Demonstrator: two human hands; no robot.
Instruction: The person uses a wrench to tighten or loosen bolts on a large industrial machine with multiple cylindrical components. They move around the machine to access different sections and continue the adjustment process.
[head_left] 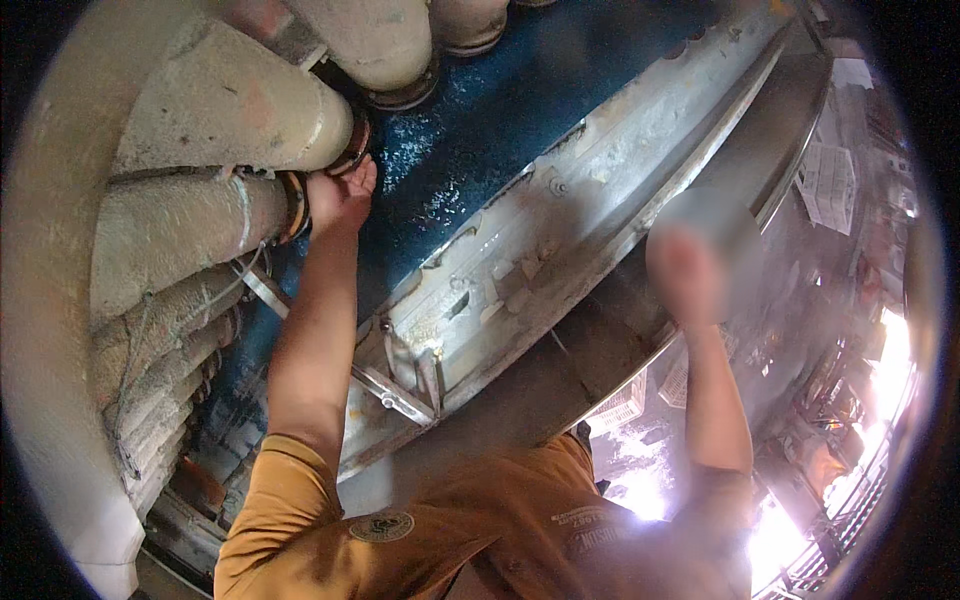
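My left hand (342, 197) reaches up at the left, palm turned upward and fingers loosely bent. It is beside the dark ring (359, 140) at the end of a pale, dusty, rounded duct-like piece (245, 100). I cannot tell whether the fingertips touch that ring. Another pale cylinder (185, 222), with a brown-and-dark ring (296, 205) at its end, lies right by the wrist. Nothing shows in the palm. On the right, my right hand (692, 270) is raised over a dark curved rim; blur hides its fingers and anything in them.
A blue surface (480, 120) with white specks runs behind the cylinders. Between my arms slants a worn whitish ledge (520, 265), with a metal bracket (400, 392) at its near end. Pale crates (827, 190) stand beyond the rim at right. Thin wires (215, 300) hang along the cylinders.
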